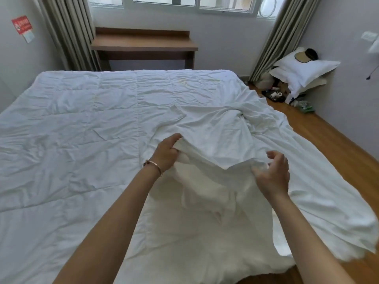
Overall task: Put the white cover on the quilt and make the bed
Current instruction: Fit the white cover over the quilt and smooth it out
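White cotton everywhere: quilt (86, 124) spread flat across the bed, stitched into squares, creased. White cover (235, 128) bunched over the quilt's right part, trailing off the bed's right edge onto the wood floor (328, 140), one loose end hanging at the near right.

Left hand (167, 153) reaching forward from a long bare forearm, wrist slightly bent, bracelet (153, 166) round it. Grip clamped on a fold of the cover's edge, fingers curled over the top, cloth lifted clear of the quilt. Right hand (272, 173) at about the same height, just to the right, palm turned inward toward the left hand. Thumb and lower fingers pinching the same lifted edge; upper fingers curled loosely above the cloth. Edge of the cover stretched between both hands, sagging in the middle, opening a shadowed pocket beneath.

Beyond the bed, a wooden table (143, 46) under the window (184, 3), curtains (67, 31) on either side. In the far right corner, pillows (303, 70) stacked with a cap (305, 55) on top, small clutter on the floor beside. Red notice (22, 25) on the left wall.
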Demonstrator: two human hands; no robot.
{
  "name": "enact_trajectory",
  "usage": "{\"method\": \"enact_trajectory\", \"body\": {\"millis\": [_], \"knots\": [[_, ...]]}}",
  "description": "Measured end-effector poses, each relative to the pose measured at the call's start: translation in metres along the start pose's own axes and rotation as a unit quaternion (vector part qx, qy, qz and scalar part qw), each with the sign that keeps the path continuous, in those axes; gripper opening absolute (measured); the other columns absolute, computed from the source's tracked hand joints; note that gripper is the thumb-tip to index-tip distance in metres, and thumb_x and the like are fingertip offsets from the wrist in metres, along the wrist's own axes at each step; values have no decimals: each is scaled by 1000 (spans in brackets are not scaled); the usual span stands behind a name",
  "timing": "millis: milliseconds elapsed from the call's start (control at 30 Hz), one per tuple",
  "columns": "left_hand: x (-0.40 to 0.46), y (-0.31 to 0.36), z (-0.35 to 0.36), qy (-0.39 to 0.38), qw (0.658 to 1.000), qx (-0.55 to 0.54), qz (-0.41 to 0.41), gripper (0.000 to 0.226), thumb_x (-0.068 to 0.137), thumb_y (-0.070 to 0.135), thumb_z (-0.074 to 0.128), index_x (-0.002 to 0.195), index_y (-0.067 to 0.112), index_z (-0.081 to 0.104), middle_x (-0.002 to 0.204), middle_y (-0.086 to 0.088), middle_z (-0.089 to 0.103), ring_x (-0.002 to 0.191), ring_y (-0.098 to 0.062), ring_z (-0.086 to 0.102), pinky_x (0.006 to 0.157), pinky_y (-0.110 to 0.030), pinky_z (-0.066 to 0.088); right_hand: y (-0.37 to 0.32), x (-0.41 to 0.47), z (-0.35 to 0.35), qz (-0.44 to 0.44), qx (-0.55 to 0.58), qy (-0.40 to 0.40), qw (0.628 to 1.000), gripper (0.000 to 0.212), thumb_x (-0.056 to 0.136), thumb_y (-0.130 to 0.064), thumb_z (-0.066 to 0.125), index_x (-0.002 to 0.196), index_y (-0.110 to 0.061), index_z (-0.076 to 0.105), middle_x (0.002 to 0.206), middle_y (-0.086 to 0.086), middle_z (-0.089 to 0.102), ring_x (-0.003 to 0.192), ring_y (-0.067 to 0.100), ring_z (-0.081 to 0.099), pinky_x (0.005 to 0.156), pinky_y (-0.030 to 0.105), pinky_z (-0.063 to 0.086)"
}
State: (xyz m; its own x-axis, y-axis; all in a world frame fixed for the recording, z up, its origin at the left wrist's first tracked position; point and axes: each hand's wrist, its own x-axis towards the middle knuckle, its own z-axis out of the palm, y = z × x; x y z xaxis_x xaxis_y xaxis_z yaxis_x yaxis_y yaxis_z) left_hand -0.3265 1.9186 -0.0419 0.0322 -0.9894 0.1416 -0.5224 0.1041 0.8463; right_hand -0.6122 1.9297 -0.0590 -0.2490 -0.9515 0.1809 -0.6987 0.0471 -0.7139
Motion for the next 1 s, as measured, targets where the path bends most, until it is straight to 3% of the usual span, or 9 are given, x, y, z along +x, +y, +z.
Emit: {"method": "enact_trajectory", "body": {"millis": [100,167,233,367,500,667,800,900,1000], "knots": [[9,52,-3,-124,973,121,152,27,72,11,48,85,24,68,73,9,63,72,-13,59,65,-25,45,-39,-31,18,-202,-16,-110,973,95,64,-52,75,140,-26,24,140,-8,32,125,9,37,101,28,33],[7,63,1,-115,959,157,205,19,77,17,61,90,25,71,70,13,61,68,-11,58,63,-26,46,-58,-41,32,-214,-8,-118,970,65,73,-42,75,127,-33,39,120,-18,52,104,0,51,81,24,43],[9,50,-1,-72,956,178,223,15,77,26,71,92,25,68,70,13,57,68,-14,56,63,-29,45,-69,-37,33,-153,61,-94,982,13,79,-21,56,88,-31,56,74,-22,59,68,-2,54,61,30,38],[17,-20,-7,4,923,265,279,20,73,8,76,88,17,65,83,0,57,78,-22,58,50,-32,48,-86,-36,21,-121,229,-157,953,14,79,-8,48,76,-7,62,65,-2,52,60,7,44,58,24,35],[11,-83,-7,97,957,256,99,30,72,-11,59,91,10,69,97,-14,58,95,-35,57,62,-40,50,-95,-39,21,-169,216,-213,938,15,80,-12,52,69,-20,59,61,-10,49,61,10,44,59,30,34],[5,-128,-9,152,958,173,-173,22,88,9,57,106,10,70,108,-21,67,102,-41,59,80,-41,46,-56,-19,31,-35,152,-31,987,21,84,-19,49,65,-28,53,59,-13,54,60,11,48,57,32,35],[24,-88,-12,91,985,120,-85,38,79,20,41,98,1,67,100,-25,66,97,-42,58,73,-38,38,-21,-4,30,68,10,7,998,32,97,-21,42,65,-21,38,64,-3,48,65,26,47,53,33,26],[37,-32,-26,37,998,55,-20,27,62,19,38,76,11,60,76,-10,59,79,-28,54,61,-32,31,-11,5,21,106,56,33,992,35,100,-31,42,68,-19,37,66,-1,46,67,25,46,54,34,28],[37,15,-44,-24,997,51,56,17,66,23,50,71,13,63,68,-2,57,67,-16,51,61,-28,37,-8,18,5,81,-20,-31,996,37,86,-52,58,102,-19,52,98,0,56,95,26,53,80,38,43]]}}
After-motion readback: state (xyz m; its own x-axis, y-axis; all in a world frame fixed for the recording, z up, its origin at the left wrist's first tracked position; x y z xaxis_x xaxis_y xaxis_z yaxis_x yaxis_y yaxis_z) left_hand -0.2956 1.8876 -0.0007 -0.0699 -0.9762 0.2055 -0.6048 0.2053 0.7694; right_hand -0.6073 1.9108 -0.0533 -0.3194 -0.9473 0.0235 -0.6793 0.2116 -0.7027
